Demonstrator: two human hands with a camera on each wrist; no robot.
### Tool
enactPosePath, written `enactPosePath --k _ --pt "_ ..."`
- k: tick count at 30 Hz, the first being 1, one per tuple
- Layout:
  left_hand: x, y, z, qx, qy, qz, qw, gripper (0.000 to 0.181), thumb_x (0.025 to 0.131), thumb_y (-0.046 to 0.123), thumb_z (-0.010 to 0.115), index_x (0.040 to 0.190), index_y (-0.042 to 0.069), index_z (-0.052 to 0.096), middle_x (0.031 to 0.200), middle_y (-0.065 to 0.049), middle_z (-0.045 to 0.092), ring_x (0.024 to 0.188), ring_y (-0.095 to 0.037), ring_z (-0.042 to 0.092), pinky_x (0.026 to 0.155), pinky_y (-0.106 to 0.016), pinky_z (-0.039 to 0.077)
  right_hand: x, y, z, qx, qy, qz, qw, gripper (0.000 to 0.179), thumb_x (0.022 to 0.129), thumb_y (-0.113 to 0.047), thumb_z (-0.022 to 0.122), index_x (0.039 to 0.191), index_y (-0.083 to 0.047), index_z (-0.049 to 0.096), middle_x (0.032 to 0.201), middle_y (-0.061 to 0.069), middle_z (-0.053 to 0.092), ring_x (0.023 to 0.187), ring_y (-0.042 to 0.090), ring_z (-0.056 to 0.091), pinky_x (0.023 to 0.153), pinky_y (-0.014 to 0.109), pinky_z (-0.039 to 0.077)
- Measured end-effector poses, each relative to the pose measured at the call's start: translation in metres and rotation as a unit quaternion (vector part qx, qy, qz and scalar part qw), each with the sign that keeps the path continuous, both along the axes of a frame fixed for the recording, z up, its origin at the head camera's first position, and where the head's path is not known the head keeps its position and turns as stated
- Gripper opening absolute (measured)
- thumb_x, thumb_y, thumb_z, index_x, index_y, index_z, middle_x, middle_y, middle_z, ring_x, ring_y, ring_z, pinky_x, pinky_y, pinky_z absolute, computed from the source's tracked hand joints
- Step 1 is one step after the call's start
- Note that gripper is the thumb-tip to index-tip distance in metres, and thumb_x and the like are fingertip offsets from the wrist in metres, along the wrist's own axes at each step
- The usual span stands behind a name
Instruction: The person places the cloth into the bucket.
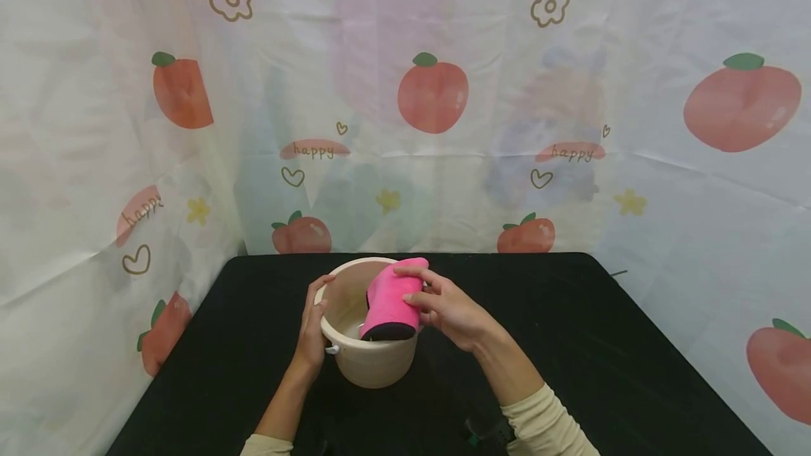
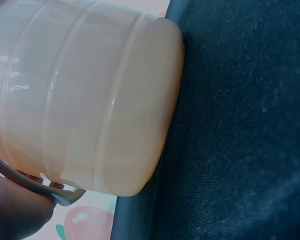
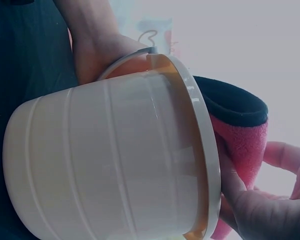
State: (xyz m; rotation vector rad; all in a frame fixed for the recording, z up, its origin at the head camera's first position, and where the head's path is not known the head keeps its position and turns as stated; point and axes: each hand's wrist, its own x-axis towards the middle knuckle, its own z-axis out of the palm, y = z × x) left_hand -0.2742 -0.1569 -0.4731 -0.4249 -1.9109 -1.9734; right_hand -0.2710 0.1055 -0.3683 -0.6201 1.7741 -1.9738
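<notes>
A cream plastic bucket [image 1: 375, 369] stands upright on the black table, its mouth tipped slightly toward the camera. My left hand [image 1: 312, 329] grips its left rim, with the fingertips over the edge. The grey carrying handle [image 3: 125, 64] hangs at that side, by the left hand. Over the right part of the bucket's mouth is a pink fuzzy cloth piece [image 1: 394, 298], tube-shaped, with a black-lined open end [image 3: 232, 102]. My right hand [image 1: 453, 307] pinches it between thumb and fingers from the right. Its lower, black end overlaps the bucket's near rim in the head view.
The table [image 1: 557, 343] is covered in black cloth. A pale curtain [image 1: 469, 188] printed with fruit, flowers and hearts encloses the back and both sides. Near my right sleeve [image 1: 548, 424] lies a small dark object with a green bit [image 1: 472, 438].
</notes>
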Motion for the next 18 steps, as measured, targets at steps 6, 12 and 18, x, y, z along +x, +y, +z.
enactPosePath --k 6,12,18 --pt "0.0009 0.0007 0.0013 0.0 0.003 -0.003 1.0 0.048 0.103 0.017 0.028 0.15 0.009 0.037 0.153 -0.014 0.035 0.137 -0.034 0.035 0.108 -0.062 0.026 -0.0002 -0.0001 0.0007 0.009 0.001 0.001 1.0 0.054 0.102 -0.011 0.061 0.153 -0.007 0.046 0.149 0.02 0.036 0.122 0.032 0.049 0.089 0.036 0.051" --pt "0.0011 0.0007 0.0019 0.0 0.006 -0.001 1.0 0.048 0.103 0.016 0.027 0.149 0.008 0.038 0.153 -0.014 0.035 0.137 -0.034 0.034 0.108 -0.06 0.025 -0.0005 -0.0012 0.0008 0.005 -0.009 -0.001 0.9999 0.053 0.101 -0.01 0.06 0.152 -0.007 0.048 0.147 0.019 0.038 0.12 0.031 0.049 0.088 0.035 0.051" --pt "0.0009 0.0006 0.0012 0.001 0.004 -0.002 1.0 0.048 0.103 0.016 0.027 0.149 0.009 0.038 0.153 -0.014 0.035 0.136 -0.034 0.035 0.107 -0.06 0.026 -0.0005 -0.0002 -0.0002 0.011 -0.006 0.001 0.9999 0.055 0.1 -0.011 0.064 0.152 -0.008 0.048 0.145 0.019 0.041 0.12 0.032 0.049 0.087 0.035 0.052"
